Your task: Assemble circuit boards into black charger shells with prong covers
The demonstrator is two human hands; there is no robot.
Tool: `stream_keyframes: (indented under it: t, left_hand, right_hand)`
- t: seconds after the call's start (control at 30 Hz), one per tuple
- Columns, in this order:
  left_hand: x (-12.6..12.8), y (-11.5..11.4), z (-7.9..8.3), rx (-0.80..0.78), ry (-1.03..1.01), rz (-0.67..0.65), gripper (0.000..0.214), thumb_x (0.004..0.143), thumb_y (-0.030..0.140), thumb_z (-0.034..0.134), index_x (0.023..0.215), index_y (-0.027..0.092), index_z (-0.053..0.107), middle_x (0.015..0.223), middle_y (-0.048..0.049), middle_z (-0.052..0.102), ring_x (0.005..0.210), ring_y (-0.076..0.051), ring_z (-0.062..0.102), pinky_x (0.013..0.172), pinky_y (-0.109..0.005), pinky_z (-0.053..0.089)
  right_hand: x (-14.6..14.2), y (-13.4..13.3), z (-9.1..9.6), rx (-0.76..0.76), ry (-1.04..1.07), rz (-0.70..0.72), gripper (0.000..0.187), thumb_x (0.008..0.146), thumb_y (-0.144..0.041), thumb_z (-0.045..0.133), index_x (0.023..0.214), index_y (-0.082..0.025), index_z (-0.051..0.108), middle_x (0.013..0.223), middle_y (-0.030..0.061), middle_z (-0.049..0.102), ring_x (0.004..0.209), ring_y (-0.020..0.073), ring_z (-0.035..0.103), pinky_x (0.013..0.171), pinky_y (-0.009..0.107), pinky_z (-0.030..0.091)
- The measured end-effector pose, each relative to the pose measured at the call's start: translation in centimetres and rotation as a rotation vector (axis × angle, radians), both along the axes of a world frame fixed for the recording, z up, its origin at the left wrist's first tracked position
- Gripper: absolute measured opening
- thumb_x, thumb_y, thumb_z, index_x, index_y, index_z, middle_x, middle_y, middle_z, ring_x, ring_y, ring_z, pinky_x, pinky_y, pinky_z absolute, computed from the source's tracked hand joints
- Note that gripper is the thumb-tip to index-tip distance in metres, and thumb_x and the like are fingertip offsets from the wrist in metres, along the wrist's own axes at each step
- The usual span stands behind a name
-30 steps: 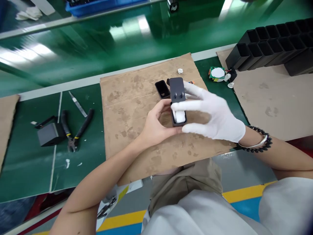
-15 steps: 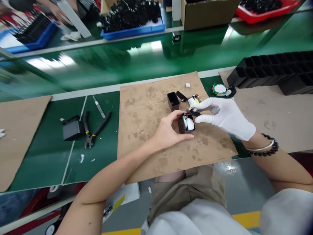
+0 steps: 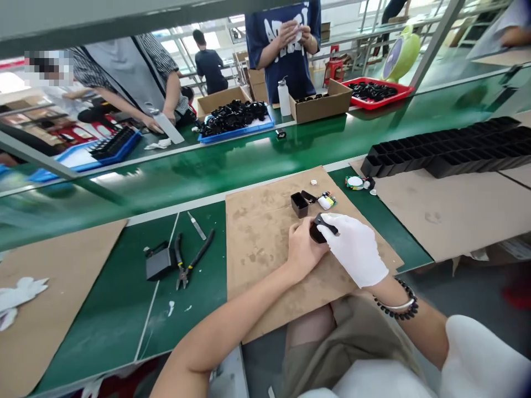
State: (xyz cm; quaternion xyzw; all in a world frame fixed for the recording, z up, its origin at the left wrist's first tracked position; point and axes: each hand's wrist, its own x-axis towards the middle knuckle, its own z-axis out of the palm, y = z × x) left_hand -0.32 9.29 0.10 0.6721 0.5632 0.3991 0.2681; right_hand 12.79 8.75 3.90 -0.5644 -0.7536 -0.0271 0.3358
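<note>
1 small black rectangular plastic housing (image 3: pixel 316 234) is gripped between the bare left hand (image 3: pixel 302 251) and the white-gloved right hand (image 3: pixel 357 255), fingers closed.

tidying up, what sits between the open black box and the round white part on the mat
A black piece and a small circuit board, seen in the head view.

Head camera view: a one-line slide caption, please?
Bare left hand and white-gloved right hand grip a small black plastic housing over a brown cardboard mat.

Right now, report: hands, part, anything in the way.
Left hand and gloved right hand both grip black case. Case over cardboard. Open shell beyond it, apart.
</note>
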Motion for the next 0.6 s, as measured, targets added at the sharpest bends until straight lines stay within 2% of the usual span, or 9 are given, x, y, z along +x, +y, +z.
stream_keyframes:
  t: [0.1, 0.23, 0.33, 0.4, 0.5, 0.6]
  left_hand:
    - [0.1, -0.3, 0.3, -0.023, -0.002, -0.04, 0.05, 0.07, 0.02, 0.086, 0.113, 0.022, 0.059, 0.117, -0.0072, 0.076, 0.109, -0.03, 0.071, 0.11, -0.05, 0.04]
    - [0.2, -0.6, 0.6, -0.045, 0.018, -0.047, 0.053, 0.07, 0.022, 0.086, 0.116, 0.022, 0.058, 0.119, -0.0084, 0.076, 0.113, -0.032, 0.07, 0.112, -0.052, 0.038]
    - [-0.7, 0.2, 0.9, -0.096, 0.012, -0.131, 0.052, 0.073, 0.018, 0.082, 0.12, 0.02, 0.059, 0.118, -0.0115, 0.075, 0.114, -0.033, 0.07, 0.115, -0.055, 0.037]
    - [-2.0, 1.3, 1.1, -0.14, -0.004, -0.26, 0.054, 0.069, 0.016, 0.084, 0.119, 0.02, 0.062, 0.116, -0.01, 0.076, 0.111, -0.031, 0.071, 0.111, -0.05, 0.045]
    - [-4.2, 3.3, 1.3, -0.248, -0.163, -0.5, 0.061, 0.062, 0.024, 0.092, 0.116, 0.02, 0.066, 0.122, -0.0091, 0.075, 0.116, -0.029, 0.07, 0.105, -0.042, 0.053]
    - [-5.6, 4.6, 1.1, -0.347, -0.386, -0.587, 0.057, 0.068, 0.032, 0.089, 0.118, 0.015, 0.066, 0.127, -0.0155, 0.072, 0.119, -0.03, 0.068, 0.106, -0.045, 0.053]
  right_hand:
    - [0.1, -0.5, 0.1, -0.09, 0.02, -0.102, 0.02, 0.092, -0.027, 0.068, 0.108, -0.021, 0.08, 0.106, 0.0091, 0.081, 0.093, 0.0282, 0.077, 0.078, 0.036, 0.058]
    - [-0.1, -0.6, 0.2, -0.234, 0.027, -0.189, 0.02, 0.095, -0.035, 0.063, 0.09, -0.022, 0.078, 0.087, 0.0076, 0.08, 0.079, 0.0271, 0.076, 0.067, 0.034, 0.053]
    - [-0.3, -0.8, -0.2, -0.259, 0.094, -0.171, 0.019, 0.09, -0.036, 0.07, 0.101, -0.022, 0.075, 0.088, 0.0063, 0.08, 0.08, 0.0265, 0.076, 0.067, 0.033, 0.053]
    - [0.0, -1.1, -0.4, -0.264, 0.119, -0.13, 0.029, 0.084, -0.032, 0.075, 0.111, -0.021, 0.073, 0.093, 0.0064, 0.08, 0.082, 0.027, 0.076, 0.069, 0.033, 0.056]
    - [0.8, -1.4, -0.4, -0.16, 0.158, -0.037, 0.03, 0.085, -0.03, 0.074, 0.113, -0.02, 0.073, 0.099, 0.0069, 0.081, 0.085, 0.0259, 0.078, 0.076, 0.034, 0.06]
    - [1.9, -1.8, -0.6, 0.038, 0.184, -0.041, 0.032, 0.091, -0.033, 0.069, 0.12, -0.018, 0.071, 0.115, 0.0103, 0.079, 0.1, 0.0263, 0.077, 0.089, 0.036, 0.062]
